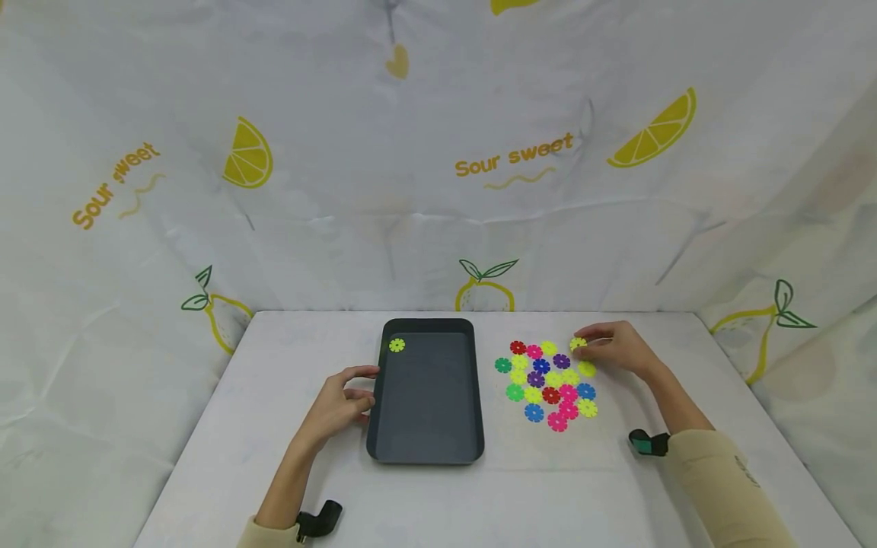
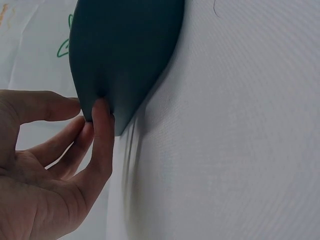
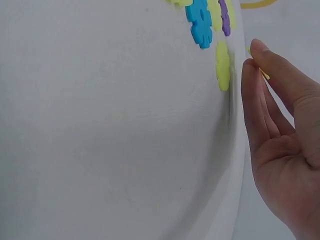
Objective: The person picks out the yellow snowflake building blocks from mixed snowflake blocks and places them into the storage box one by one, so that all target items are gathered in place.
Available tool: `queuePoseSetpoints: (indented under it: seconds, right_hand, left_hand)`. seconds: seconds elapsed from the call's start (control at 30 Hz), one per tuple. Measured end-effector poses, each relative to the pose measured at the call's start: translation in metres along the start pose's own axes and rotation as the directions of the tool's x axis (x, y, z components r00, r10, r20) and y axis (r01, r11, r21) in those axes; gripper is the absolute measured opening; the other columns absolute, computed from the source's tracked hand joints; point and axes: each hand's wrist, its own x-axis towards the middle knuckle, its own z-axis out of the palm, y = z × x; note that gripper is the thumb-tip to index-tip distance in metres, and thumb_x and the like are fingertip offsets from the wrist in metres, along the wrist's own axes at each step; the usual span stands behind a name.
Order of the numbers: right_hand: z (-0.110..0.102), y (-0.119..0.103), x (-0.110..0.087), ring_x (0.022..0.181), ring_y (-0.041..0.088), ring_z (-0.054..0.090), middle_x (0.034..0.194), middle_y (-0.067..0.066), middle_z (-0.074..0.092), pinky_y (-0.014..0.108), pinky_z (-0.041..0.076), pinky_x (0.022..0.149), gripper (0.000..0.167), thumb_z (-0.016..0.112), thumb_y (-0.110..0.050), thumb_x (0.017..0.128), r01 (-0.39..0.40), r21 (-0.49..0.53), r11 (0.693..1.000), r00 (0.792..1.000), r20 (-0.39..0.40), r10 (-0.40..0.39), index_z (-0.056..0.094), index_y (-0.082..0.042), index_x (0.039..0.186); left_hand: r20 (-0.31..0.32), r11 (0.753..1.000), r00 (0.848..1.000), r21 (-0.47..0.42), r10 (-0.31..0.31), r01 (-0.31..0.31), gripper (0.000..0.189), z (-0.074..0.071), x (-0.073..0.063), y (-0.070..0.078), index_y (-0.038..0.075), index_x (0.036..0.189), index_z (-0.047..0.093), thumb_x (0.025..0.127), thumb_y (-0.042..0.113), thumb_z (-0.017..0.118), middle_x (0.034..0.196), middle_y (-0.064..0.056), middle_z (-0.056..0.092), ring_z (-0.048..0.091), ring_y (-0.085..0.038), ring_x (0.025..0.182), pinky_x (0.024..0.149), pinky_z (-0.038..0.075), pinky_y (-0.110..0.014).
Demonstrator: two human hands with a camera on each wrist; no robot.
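At the left side of the dark grey tray [image 1: 425, 411], my left hand [image 1: 337, 409] holds its edge. The left wrist view shows the thumb and fingers [image 2: 102, 130] of that hand at the rim and outer wall. One yellow notched disc [image 1: 397, 345], shaped like a flower, lies inside the tray near its far left corner. My right hand [image 1: 617, 348] pinches another yellow flower disc [image 1: 578, 344] between thumb and fingers, at the far right of the disc group. In the right wrist view the fingers mostly hide this disc.
Several flower discs in red, pink, green, purple, blue and yellow lie spread right of the tray, such as a blue one [image 1: 534, 412] and a pink one [image 1: 558, 422]. A white tablecloth [image 1: 548, 502] covers the table. Behind hangs a lemon-print curtain [image 1: 411, 251].
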Motion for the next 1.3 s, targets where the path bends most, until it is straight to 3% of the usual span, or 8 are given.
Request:
queuePoseSetpoints:
  seconds: [0.17, 0.27, 0.5, 1.1, 1.3]
  right_hand:
    - [-0.001, -0.007, -0.001, 0.117, 0.035, 0.076, 0.130, 0.023, 0.076, 0.015, 0.061, 0.087, 0.047, 0.081, -0.033, 0.098, 0.051, 0.048, 0.998, 0.999, -0.005, -0.051, 0.074, -0.003, 0.133]
    - [-0.001, -0.016, -0.001, 0.115, 0.034, 0.077, 0.130, 0.023, 0.077, 0.011, 0.059, 0.086, 0.046, 0.081, -0.030, 0.098, 0.075, 0.072, 0.995, 0.997, -0.001, -0.075, 0.073, -0.002, 0.134]
    - [0.002, -0.038, 0.000, 0.119, 0.039, 0.076, 0.133, 0.025, 0.075, 0.015, 0.061, 0.089, 0.048, 0.081, -0.029, 0.098, 0.093, 0.093, 0.991, 0.995, 0.013, -0.095, 0.071, -0.002, 0.137]
    - [0.021, -0.095, 0.010, 0.110, 0.031, 0.081, 0.125, 0.023, 0.079, 0.016, 0.062, 0.087, 0.046, 0.084, -0.026, 0.095, 0.183, 0.183, 0.966, 0.980, 0.046, -0.194, 0.074, -0.002, 0.133]
    - [0.031, -0.119, 0.014, 0.100, 0.025, 0.081, 0.117, 0.021, 0.081, 0.028, 0.067, 0.087, 0.043, 0.086, -0.024, 0.094, 0.206, 0.220, 0.954, 0.972, 0.067, -0.225, 0.076, -0.003, 0.129]
  left_hand:
    - [0.002, 1.000, 1.000, -0.006, 0.000, 0.000, 0.057, -0.001, 0.000, 0.000, 0.005, 0.148, 0.063, 0.093, -0.006, 0.066, 0.148, -0.020, 0.065, 0.077, -0.024, 0.094, 0.072, 0.068, -0.037]
    - [0.004, 1.000, 1.000, -0.004, 0.000, 0.000, 0.057, -0.001, 0.001, 0.000, 0.005, 0.149, 0.063, 0.093, -0.006, 0.066, 0.149, -0.020, 0.065, 0.077, -0.023, 0.095, 0.072, 0.067, -0.036]
    - [0.006, 1.000, 1.000, -0.003, 0.000, 0.000, 0.058, 0.000, 0.001, 0.000, 0.005, 0.149, 0.062, 0.093, -0.007, 0.065, 0.150, -0.020, 0.064, 0.077, -0.023, 0.095, 0.071, 0.067, -0.035]
    - [0.002, 1.000, 1.000, -0.002, -0.001, 0.001, 0.057, 0.001, 0.002, 0.001, 0.006, 0.149, 0.063, 0.093, -0.007, 0.065, 0.149, -0.020, 0.065, 0.076, -0.022, 0.093, 0.071, 0.068, -0.036]
    - [0.003, 1.000, 1.000, -0.006, -0.001, 0.001, 0.057, 0.001, 0.001, -0.001, 0.005, 0.149, 0.062, 0.093, -0.007, 0.065, 0.150, -0.020, 0.064, 0.077, -0.023, 0.094, 0.071, 0.068, -0.035]
